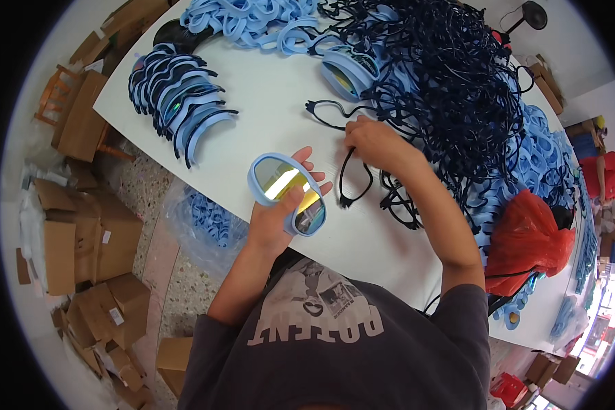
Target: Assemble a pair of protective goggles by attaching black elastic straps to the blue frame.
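Observation:
My left hand [280, 215] is closed around a pair of light-blue goggles [266, 176] with a mirrored yellow lens, thumb across the front and fingers behind. The goggles are raised over the near table edge. To the right, my right hand [379, 143] has its fingers closed on a thin black goggle frame [370, 179], one loop extending toward me and another toward the far side. Its fingertips are partly hidden. Just beyond this hand, more light-blue goggles [348, 74] lie beside a big tangled heap of black frames [451, 75].
A curved row of goggles [178, 99] stands at the table's left. Light-blue frames [253, 20] are piled at the back, with more beside a red plastic bag [529, 236] at right. Cardboard boxes [92, 232] and a clear bag of blue parts [208, 219] stand left of the white table [273, 102].

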The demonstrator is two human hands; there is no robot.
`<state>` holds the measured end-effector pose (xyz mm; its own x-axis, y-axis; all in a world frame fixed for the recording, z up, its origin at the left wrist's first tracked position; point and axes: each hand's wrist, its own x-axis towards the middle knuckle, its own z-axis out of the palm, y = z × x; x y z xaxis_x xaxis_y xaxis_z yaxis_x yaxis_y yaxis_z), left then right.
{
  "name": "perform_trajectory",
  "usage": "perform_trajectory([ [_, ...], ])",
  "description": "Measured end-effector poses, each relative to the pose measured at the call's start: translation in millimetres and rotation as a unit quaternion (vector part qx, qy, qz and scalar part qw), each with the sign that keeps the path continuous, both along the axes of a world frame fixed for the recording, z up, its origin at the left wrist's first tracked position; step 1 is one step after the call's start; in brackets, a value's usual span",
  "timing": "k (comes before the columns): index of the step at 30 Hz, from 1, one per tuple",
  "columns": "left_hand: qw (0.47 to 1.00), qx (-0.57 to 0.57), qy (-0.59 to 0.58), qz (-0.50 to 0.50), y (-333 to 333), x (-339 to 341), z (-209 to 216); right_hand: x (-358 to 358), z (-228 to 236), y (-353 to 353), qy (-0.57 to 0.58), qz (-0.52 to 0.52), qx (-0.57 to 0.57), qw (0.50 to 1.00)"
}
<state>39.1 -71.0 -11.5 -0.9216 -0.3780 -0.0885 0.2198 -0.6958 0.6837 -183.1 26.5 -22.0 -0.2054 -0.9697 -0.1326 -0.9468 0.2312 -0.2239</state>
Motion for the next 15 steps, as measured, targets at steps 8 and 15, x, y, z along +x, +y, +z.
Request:
perform_trajectory([
  [8,0.997,-0.019,-0.078,0.02,-9,-2,-4,17,63,44,-0.293,-0.259,-0.246,0.887],
  [15,0.997,0.069,0.01,0.022,5,-12,9,76,62,76,-0.477,-0.234,-0.263,0.805],
])
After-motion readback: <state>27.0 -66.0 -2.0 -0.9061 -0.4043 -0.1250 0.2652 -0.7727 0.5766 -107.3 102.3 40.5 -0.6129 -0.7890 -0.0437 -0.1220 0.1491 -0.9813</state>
